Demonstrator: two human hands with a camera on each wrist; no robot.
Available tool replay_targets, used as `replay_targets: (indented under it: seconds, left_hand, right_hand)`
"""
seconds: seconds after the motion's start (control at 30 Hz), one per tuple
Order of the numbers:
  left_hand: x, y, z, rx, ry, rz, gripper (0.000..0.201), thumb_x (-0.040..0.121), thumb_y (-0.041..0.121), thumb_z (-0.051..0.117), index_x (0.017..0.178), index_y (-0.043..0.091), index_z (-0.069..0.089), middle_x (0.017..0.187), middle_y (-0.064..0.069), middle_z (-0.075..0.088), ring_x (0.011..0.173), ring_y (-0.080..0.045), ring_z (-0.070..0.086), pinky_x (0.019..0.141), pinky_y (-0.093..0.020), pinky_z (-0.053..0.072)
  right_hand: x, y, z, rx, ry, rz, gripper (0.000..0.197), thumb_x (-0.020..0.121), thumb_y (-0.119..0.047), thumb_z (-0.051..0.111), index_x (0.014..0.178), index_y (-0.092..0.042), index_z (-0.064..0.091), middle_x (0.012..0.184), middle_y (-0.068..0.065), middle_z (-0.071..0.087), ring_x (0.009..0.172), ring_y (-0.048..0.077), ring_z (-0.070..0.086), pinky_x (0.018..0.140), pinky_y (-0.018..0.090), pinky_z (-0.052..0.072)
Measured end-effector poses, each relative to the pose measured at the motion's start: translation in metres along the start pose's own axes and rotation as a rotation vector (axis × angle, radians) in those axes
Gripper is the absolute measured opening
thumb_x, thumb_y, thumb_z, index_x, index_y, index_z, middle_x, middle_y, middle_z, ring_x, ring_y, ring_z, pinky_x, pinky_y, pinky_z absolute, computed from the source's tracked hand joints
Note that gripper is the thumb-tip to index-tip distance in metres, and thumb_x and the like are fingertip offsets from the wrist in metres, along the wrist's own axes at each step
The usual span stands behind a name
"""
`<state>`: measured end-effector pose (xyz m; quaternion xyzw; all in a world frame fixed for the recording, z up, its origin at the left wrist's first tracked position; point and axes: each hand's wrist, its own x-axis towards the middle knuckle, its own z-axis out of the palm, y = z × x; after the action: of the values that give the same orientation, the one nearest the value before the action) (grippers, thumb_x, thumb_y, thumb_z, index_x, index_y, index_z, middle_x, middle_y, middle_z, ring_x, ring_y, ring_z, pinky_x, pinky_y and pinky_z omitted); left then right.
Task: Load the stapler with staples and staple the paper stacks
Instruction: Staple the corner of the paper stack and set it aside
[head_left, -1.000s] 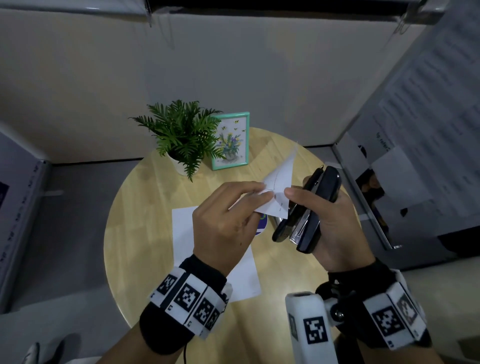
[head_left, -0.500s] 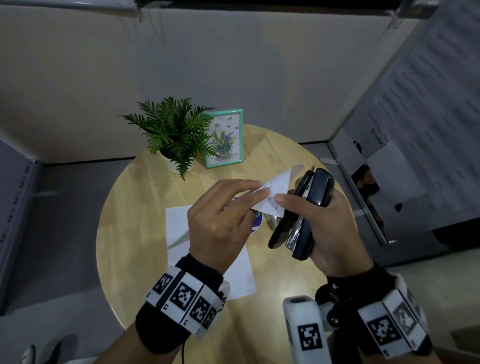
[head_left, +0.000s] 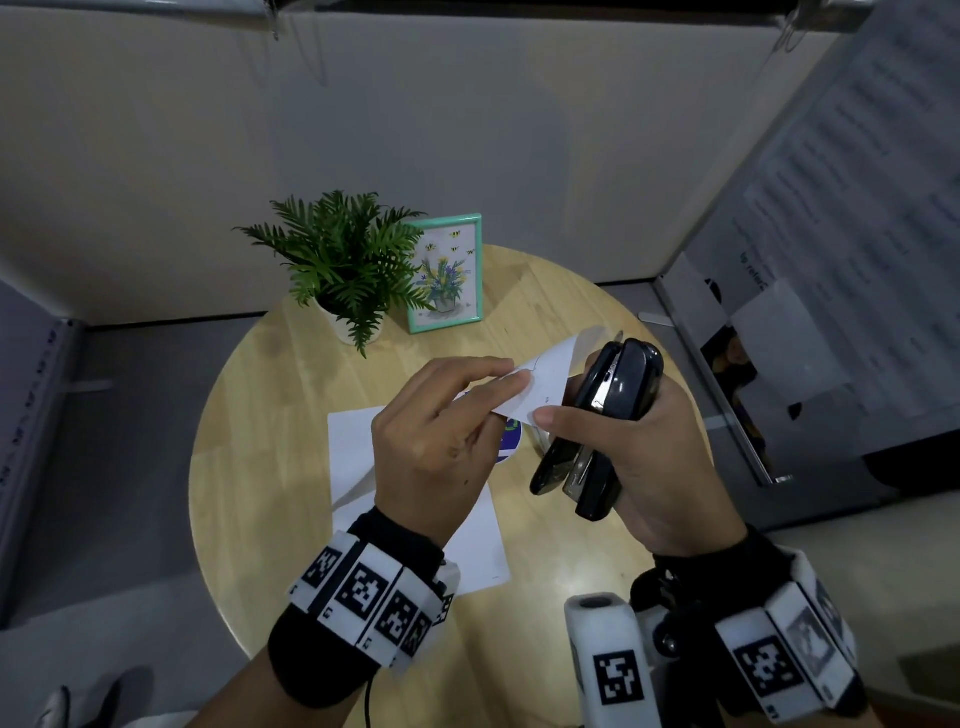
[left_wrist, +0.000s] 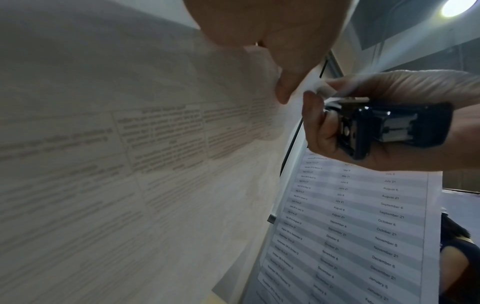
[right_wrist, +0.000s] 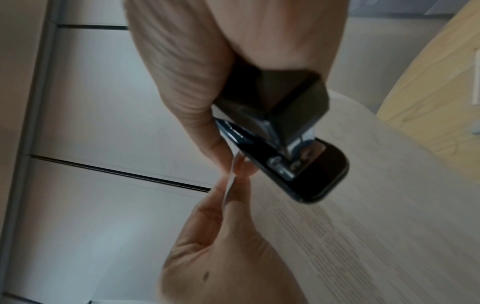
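In the head view my left hand (head_left: 511, 384) pinches the corner of a lifted white paper stack (head_left: 553, 371) above the round wooden table (head_left: 249, 467). My right hand (head_left: 553, 415) grips a black stapler (head_left: 605, 415), held upright, while its thumb presses the same paper corner. The left wrist view shows the printed paper (left_wrist: 116, 164) close up, my left hand (left_wrist: 280, 90) on its edge, and the stapler (left_wrist: 389, 127) beside it. From the right wrist, the stapler (right_wrist: 288, 131) lies over the paper (right_wrist: 376, 236), its mouth slightly apart with nothing visible in it.
Another white sheet (head_left: 353, 447) lies flat on the table under my left hand. A round blue and white object (head_left: 511, 439) is partly hidden behind the hands. A potted fern (head_left: 343, 260) and a green picture frame (head_left: 447, 275) stand at the back. Printed sheets (head_left: 857, 208) hang on the right panel.
The raised paper corner has sunk lower between the hands. Both hands keep their holds and have barely shifted.
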<state>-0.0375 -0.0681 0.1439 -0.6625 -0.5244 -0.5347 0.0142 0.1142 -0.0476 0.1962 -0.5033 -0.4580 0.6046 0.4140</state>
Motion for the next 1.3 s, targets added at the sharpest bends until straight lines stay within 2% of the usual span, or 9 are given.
replay_targets:
  seconds: [0.13, 0.33, 0.5, 0.63, 0.73, 0.87, 1.0, 1.17, 1.3]
  left_hand:
    - [-0.002, -0.001, 0.0, -0.021, 0.014, 0.006, 0.031, 0.073, -0.019, 0.063, 0.09, 0.001, 0.078, 0.089, -0.013, 0.074, 0.08, -0.025, 0.068, 0.067, -0.034, 0.054]
    - [0.0, 0.002, -0.002, -0.082, 0.018, -0.056, 0.033, 0.071, -0.024, 0.063, 0.089, 0.0, 0.077, 0.089, -0.011, 0.074, 0.083, -0.018, 0.069, 0.069, -0.03, 0.057]
    - [0.008, 0.003, -0.011, -0.263, 0.096, -0.457, 0.028, 0.078, -0.015, 0.062, 0.087, 0.009, 0.073, 0.081, 0.01, 0.07, 0.078, -0.001, 0.065, 0.073, -0.015, 0.05]
    - [0.012, -0.002, -0.017, -0.363, 0.185, -0.687, 0.011, 0.085, 0.0, 0.067, 0.082, 0.01, 0.066, 0.07, 0.009, 0.066, 0.066, 0.004, 0.06, 0.066, -0.009, 0.046]
    - [0.005, -0.024, -0.023, -0.385, 0.215, -0.763, 0.006, 0.087, 0.005, 0.066, 0.086, 0.009, 0.063, 0.074, -0.004, 0.065, 0.068, -0.009, 0.058, 0.065, -0.018, 0.048]
    - [-0.023, -0.068, -0.03, -0.243, 0.125, -0.902, 0.006, 0.089, 0.013, 0.066, 0.086, 0.018, 0.062, 0.084, -0.008, 0.068, 0.078, -0.022, 0.061, 0.069, -0.035, 0.049]
    - [-0.054, -0.099, -0.038, -0.117, 0.077, -1.043, 0.007, 0.088, 0.011, 0.066, 0.091, 0.006, 0.062, 0.081, -0.006, 0.065, 0.076, -0.021, 0.057, 0.064, -0.025, 0.046]
    - [-0.084, -0.117, -0.047, -0.009, 0.02, -1.131, 0.013, 0.089, 0.013, 0.065, 0.088, 0.0, 0.062, 0.083, -0.013, 0.064, 0.076, -0.024, 0.054, 0.061, -0.022, 0.041]
    - [-0.086, -0.117, -0.051, 0.049, 0.004, -1.131, 0.01, 0.09, 0.012, 0.063, 0.089, 0.002, 0.062, 0.08, -0.007, 0.062, 0.07, -0.018, 0.053, 0.059, -0.016, 0.038]
  right_hand:
    - [0.0, 0.001, 0.001, 0.013, 0.035, -0.009, 0.03, 0.069, 0.002, 0.077, 0.06, -0.022, 0.063, 0.066, 0.005, 0.059, 0.063, 0.023, 0.06, 0.059, 0.035, 0.051]
    - [0.002, 0.003, 0.003, 0.086, 0.03, 0.016, 0.032, 0.081, -0.002, 0.069, 0.058, -0.023, 0.063, 0.065, 0.006, 0.06, 0.062, 0.024, 0.058, 0.066, 0.042, 0.054]
    - [0.006, 0.0, 0.003, 0.157, 0.021, 0.004, 0.021, 0.087, -0.008, 0.062, 0.067, -0.013, 0.063, 0.067, 0.01, 0.068, 0.063, 0.023, 0.064, 0.058, 0.03, 0.054]
    - [0.014, 0.007, -0.002, 0.124, 0.071, 0.033, 0.017, 0.088, -0.013, 0.063, 0.072, -0.008, 0.059, 0.067, 0.008, 0.064, 0.066, 0.021, 0.061, 0.063, 0.031, 0.054]
    - [0.024, 0.018, -0.008, 0.129, 0.114, 0.102, 0.011, 0.086, -0.01, 0.065, 0.091, -0.006, 0.055, 0.067, 0.007, 0.062, 0.062, 0.019, 0.061, 0.058, 0.028, 0.054]
    - [0.05, 0.047, -0.018, 0.08, 0.193, 0.219, 0.036, 0.08, -0.003, 0.064, 0.112, 0.002, 0.048, 0.069, 0.011, 0.062, 0.061, 0.023, 0.06, 0.054, 0.031, 0.051]
    - [0.089, 0.09, -0.021, -0.126, 0.308, 0.328, 0.034, 0.078, -0.009, 0.064, 0.1, -0.016, 0.039, 0.094, 0.023, 0.062, 0.074, 0.03, 0.061, 0.068, 0.044, 0.053]
    - [0.131, 0.142, -0.009, -0.684, 0.167, 0.262, 0.027, 0.089, -0.016, 0.059, 0.11, -0.004, 0.049, 0.098, 0.01, 0.058, 0.082, 0.025, 0.057, 0.056, 0.023, 0.039]
    - [0.152, 0.18, 0.007, -1.026, 0.033, 0.252, 0.03, 0.089, -0.02, 0.061, 0.113, -0.002, 0.055, 0.111, 0.015, 0.063, 0.101, 0.032, 0.062, 0.076, 0.029, 0.047]
